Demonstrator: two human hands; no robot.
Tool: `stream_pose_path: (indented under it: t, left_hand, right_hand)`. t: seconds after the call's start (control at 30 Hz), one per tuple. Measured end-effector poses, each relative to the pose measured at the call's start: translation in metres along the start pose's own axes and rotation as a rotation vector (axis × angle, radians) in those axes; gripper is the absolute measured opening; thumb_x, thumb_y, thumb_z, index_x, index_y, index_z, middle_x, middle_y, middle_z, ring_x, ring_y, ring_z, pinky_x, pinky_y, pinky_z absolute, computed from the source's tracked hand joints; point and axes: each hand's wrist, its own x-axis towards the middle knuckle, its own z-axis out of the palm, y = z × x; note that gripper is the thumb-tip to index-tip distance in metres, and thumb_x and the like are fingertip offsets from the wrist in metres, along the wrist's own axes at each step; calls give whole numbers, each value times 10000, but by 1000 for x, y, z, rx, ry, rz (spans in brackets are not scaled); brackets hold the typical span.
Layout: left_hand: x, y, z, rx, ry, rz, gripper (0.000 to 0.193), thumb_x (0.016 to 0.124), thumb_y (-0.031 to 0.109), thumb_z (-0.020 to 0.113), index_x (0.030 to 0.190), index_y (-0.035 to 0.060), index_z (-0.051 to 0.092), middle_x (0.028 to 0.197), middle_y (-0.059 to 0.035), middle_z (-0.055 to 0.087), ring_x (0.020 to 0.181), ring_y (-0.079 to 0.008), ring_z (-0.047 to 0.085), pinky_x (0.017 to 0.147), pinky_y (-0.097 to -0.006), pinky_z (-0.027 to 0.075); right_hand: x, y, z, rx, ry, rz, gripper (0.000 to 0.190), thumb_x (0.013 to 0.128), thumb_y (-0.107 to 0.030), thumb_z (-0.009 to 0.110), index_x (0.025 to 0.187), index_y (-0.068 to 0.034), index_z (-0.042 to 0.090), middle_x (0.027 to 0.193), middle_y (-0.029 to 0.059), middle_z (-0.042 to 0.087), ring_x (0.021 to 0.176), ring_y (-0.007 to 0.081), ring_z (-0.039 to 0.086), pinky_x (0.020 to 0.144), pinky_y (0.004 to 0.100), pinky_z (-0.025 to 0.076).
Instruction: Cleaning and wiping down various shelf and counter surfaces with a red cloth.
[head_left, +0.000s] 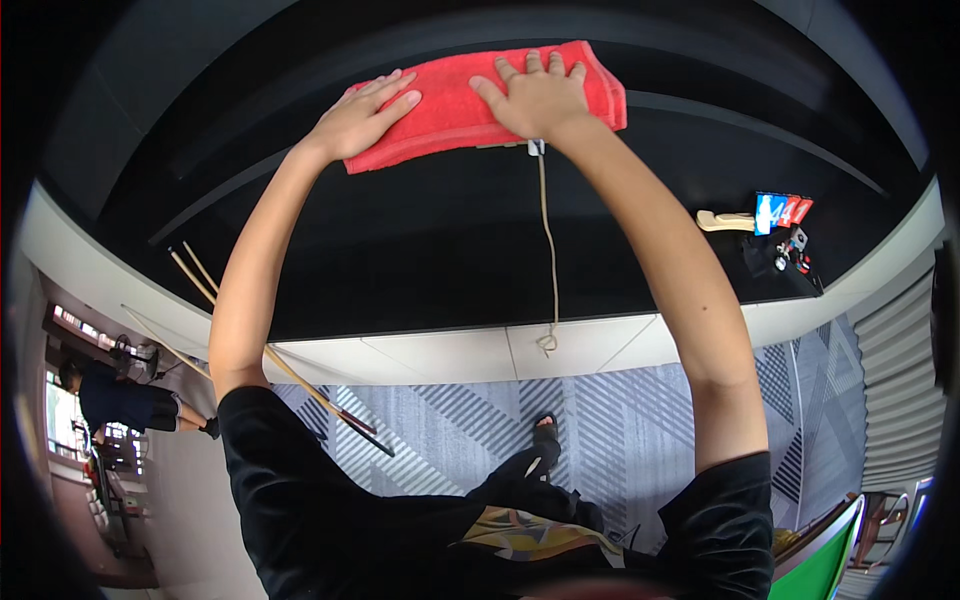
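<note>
A red towel (450, 94) lies spread lengthwise on a glossy black surface (420, 232), far out in front of me. My left hand (364, 116) rests flat on its left end, fingers pointing away to the upper right. Toward the towel's right end, my right hand (536, 94) presses down with the fingers spread. Neither hand grips the cloth. A white plug-like piece (535, 147) shows just below the towel by my right wrist. From it a pale cord (550, 240) runs toward me and ends in a loop over the white front.
Wooden cues (300, 379) lean at the left edge. On the right are a flip scoreboard (780, 212), a wooden-handled brush (724, 220) and small devices (793, 251). White panels (442, 350) face me above patterned carpet (600, 420). A green-topped table (817, 559) stands lower right; another person (124, 397) is far left.
</note>
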Motion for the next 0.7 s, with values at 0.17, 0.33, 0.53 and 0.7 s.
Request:
stream_pose_path:
  t: [0.17,0.33,0.53,0.7]
  left_hand:
    - [-18,-61,-13,-96,-55,-84,728,972,654,210,1512,175,307,1592,-87,208,1478,-230,161,1205,-406,89]
    - [-16,-93,-19,-183,-105,-125,728,976,648,212,1515,166,290,1600,-94,172,1488,-223,105,1207,-374,66]
    - [2,-137,-23,-208,-168,-115,748,960,667,264,1518,168,279,1605,-102,142,1491,-224,77,1207,-377,68]
    - [14,-178,-17,-152,-85,-85,733,952,671,294,1490,178,360,1584,-112,222,1473,-241,184,1192,-397,167]
  right_hand:
    - [21,-60,-1,35,-113,-33,718,964,-617,203,1518,-172,301,1563,202,240,1453,428,159,1151,602,94]
    - [62,-92,8,109,-335,30,778,926,-675,241,1543,-202,217,1592,189,133,1468,419,79,1159,597,67]
    - [102,-119,22,122,-428,55,801,915,-685,259,1551,-206,174,1606,170,71,1475,408,6,1152,612,10]
    - [136,-141,48,117,-389,67,808,908,-697,257,1550,-211,181,1604,178,78,1473,416,31,1150,619,31]
